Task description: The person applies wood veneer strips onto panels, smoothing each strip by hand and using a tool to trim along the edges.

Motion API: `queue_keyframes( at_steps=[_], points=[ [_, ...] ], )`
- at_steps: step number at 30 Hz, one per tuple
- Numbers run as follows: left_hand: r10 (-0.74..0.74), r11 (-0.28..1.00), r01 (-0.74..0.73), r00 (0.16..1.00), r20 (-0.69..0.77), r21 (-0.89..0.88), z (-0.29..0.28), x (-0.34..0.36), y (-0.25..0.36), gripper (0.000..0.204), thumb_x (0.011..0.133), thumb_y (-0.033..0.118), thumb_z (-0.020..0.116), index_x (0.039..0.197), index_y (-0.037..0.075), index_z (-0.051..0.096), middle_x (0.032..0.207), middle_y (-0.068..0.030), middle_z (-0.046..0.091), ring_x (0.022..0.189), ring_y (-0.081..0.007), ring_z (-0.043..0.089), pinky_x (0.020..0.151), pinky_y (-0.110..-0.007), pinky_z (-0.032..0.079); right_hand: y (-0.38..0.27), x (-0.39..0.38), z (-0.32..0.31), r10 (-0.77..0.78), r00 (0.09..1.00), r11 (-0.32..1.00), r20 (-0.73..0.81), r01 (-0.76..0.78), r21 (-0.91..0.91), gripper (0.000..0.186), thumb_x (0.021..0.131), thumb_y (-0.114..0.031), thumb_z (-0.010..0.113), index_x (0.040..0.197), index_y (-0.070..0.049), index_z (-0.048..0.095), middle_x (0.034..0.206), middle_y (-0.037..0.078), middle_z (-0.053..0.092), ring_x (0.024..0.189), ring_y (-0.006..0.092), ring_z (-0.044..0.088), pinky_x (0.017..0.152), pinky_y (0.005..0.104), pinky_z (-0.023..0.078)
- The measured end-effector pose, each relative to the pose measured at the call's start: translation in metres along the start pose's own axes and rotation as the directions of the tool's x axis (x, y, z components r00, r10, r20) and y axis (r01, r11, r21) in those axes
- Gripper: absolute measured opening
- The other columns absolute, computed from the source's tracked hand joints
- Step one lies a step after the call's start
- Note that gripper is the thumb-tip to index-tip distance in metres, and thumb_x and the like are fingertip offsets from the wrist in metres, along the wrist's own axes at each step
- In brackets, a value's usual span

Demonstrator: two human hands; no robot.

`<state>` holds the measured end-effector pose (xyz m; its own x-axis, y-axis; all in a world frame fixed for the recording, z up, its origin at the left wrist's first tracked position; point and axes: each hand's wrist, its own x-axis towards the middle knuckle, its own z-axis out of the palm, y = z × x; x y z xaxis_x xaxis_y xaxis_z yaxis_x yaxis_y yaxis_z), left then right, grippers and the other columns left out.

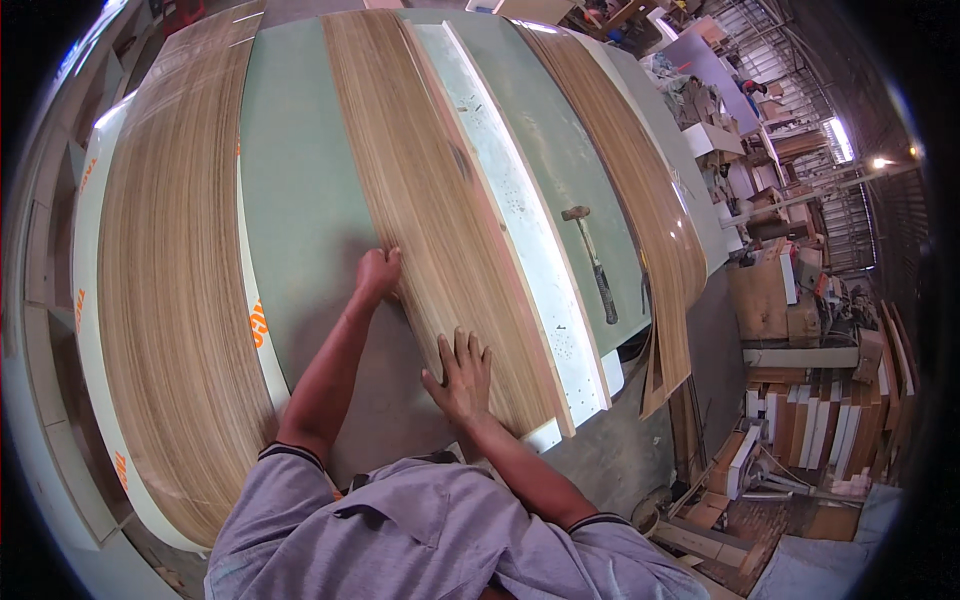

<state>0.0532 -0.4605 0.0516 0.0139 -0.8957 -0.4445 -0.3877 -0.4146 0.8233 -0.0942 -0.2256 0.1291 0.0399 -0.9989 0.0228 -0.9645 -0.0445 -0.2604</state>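
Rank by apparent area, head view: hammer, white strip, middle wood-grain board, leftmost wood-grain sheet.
1. Leftmost wood-grain sheet
2. Middle wood-grain board
3. White strip
4. Hammer

lamp (880, 163): lit | ribbed wall (905, 205): dark | boards (830, 430): stacked, right | floor (630, 450): grey

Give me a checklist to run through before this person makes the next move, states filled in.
1. Right hand resting on the middle wood-grain board, fingers spread: ok.
2. Left hand at that board's left edge: ok.
3. Left hand's grip on the edge: cannot tell; curled fingers are partly hidden.
4. Hammer clear of both hands: ok.
5. White strip free of dark specks: not ok.
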Motion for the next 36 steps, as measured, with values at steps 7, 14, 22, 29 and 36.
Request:
queue_keyframes(
  at_steps=[7, 14, 22, 29, 36],
  points=[
    [-0.089, 0.980, 0.100, 0.994, 0.070, -0.173, -0.013, -0.042, 0.021, 0.049, 0.096, 0.039, 0.053, 0.087, -0.006, 0.066, 0.075, -0.0232, 0.068, 0.067, -0.0336, 0.071, 0.062, -0.044, 0.056, -0.004, 0.061, 0.009, 0.014, 0.999, 0.998, -0.029, -0.016, -0.067, 0.072, 0.080, -0.037, 0.074, 0.141, -0.009, 0.050, 0.147, 0.024, 0.041, 0.136, 0.0473, 0.037, 0.104, 0.0695, 0.029],
    [-0.067, 0.943, 0.156, 0.954, 0.292, -0.294, 0.006, -0.164, -0.052, 0.026, 0.085, 0.016, 0.060, 0.088, -0.009, 0.066, 0.073, -0.0111, 0.066, 0.067, -0.0178, 0.063, 0.058, -0.035, 0.050, -0.011, 0.117, 0.025, 0.034, 0.999, 0.997, 0.006, -0.033, -0.068, 0.071, 0.085, -0.045, 0.065, 0.142, -0.008, 0.048, 0.151, 0.024, 0.036, 0.141, 0.0480, 0.028, 0.107, 0.0733, 0.022],
    [-0.037, 0.998, 0.037, 0.999, 0.012, 0.043, 0.051, -0.172, -0.029, 0.039, 0.080, 0.029, 0.072, 0.089, -0.009, 0.064, 0.084, -0.0316, 0.066, 0.090, -0.0444, 0.067, 0.070, -0.049, 0.052, -0.039, 0.173, 0.022, 0.058, 0.996, 0.998, 0.060, -0.057, -0.027, 0.075, 0.085, -0.050, 0.063, 0.145, -0.009, 0.045, 0.154, 0.022, 0.033, 0.144, 0.0439, 0.025, 0.111, 0.0702, 0.018],
    [0.075, 0.989, -0.092, 0.987, -0.142, -0.116, 0.037, -0.115, 0.009, 0.037, 0.079, 0.026, 0.073, 0.098, -0.005, 0.066, 0.089, -0.0268, 0.069, 0.092, -0.0436, 0.067, 0.074, -0.048, 0.053, -0.007, 0.169, -0.009, -0.064, 0.989, 0.997, -0.134, 0.069, 0.036, 0.061, 0.085, -0.049, 0.066, 0.128, -0.006, 0.062, 0.143, 0.023, 0.048, 0.135, 0.0406, 0.042, 0.109, 0.0582, 0.030],
    [0.110, 0.994, -0.102, 0.945, -0.307, 0.041, 0.020, -0.017, 0.017, 0.045, 0.078, 0.033, 0.073, 0.103, -0.003, 0.064, 0.099, -0.0262, 0.069, 0.095, -0.0442, 0.066, 0.081, -0.049, 0.053, 0.021, 0.055, -0.043, -0.102, 0.975, 0.949, -0.196, 0.154, 0.275, 0.039, 0.085, -0.026, 0.072, 0.112, 0.000, 0.066, 0.124, 0.023, 0.061, 0.113, 0.0386, 0.059, 0.097, 0.0458, 0.044]
  ],
)
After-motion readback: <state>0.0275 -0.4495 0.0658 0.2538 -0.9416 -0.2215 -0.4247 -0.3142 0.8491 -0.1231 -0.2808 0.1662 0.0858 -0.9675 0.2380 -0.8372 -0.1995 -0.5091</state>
